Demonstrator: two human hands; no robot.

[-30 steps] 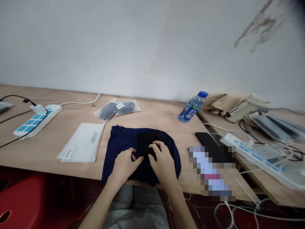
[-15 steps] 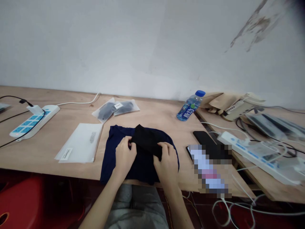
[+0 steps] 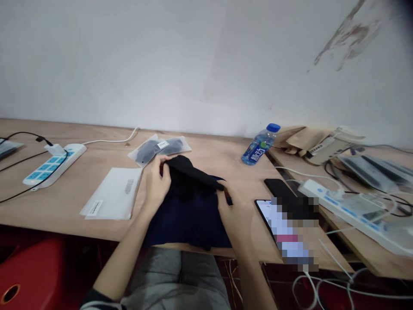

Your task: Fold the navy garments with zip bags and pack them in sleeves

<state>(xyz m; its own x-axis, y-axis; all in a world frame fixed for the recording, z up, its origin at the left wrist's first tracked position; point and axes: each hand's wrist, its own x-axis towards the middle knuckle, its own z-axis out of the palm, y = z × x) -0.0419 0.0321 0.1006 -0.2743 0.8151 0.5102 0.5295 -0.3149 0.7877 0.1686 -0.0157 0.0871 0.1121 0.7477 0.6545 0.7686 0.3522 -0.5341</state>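
Two hands grip the black cloth (image 3: 189, 174): we record the left hand (image 3: 157, 183) with fingers clenched on its far corner and the right hand (image 3: 232, 210) with fingers pinching its right edge. The cloth hangs just above the navy garment (image 3: 187, 221), which lies on the table (image 3: 64, 202). A clear bag (image 3: 112, 197) lies just left of that garment.

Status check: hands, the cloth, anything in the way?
Left hand and right hand each pinch an end of the black cloth. Stretched above the navy garment on the table. Nothing in the way; plastic bags left, phone right.
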